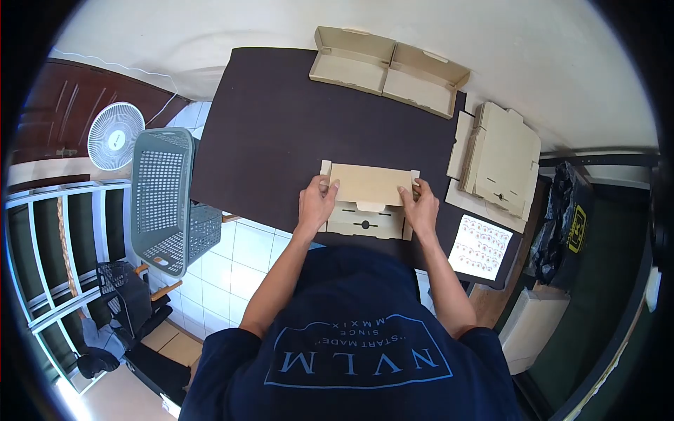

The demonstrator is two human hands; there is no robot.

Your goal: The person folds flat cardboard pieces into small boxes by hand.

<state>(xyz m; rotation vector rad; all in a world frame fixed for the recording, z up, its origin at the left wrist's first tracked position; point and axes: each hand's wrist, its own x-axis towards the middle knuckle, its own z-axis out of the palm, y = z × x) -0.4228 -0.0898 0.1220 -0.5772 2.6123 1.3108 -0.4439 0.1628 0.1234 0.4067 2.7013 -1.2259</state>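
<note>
A brown cardboard box (372,184), partly folded, lies on the dark table in front of my body. Its broad panel stands over the base, with a small tab at the panel's near edge and a slot and round hole showing in the base below. My left hand (318,203) grips the box's left side, thumb on the panel and fingers bent around the outer edge. On the right side, my right hand (421,208) holds it the same way, thumb on top. The fingertips of both hands are partly hidden behind the side walls.
Two open cardboard boxes (390,70) sit at the table's far edge. Flat cardboard blanks (502,161) are stacked to the right, near a sheet of printed stickers (481,247). A grey-green plastic basket (163,203) stands left of the table (260,133), beside a white fan (116,137).
</note>
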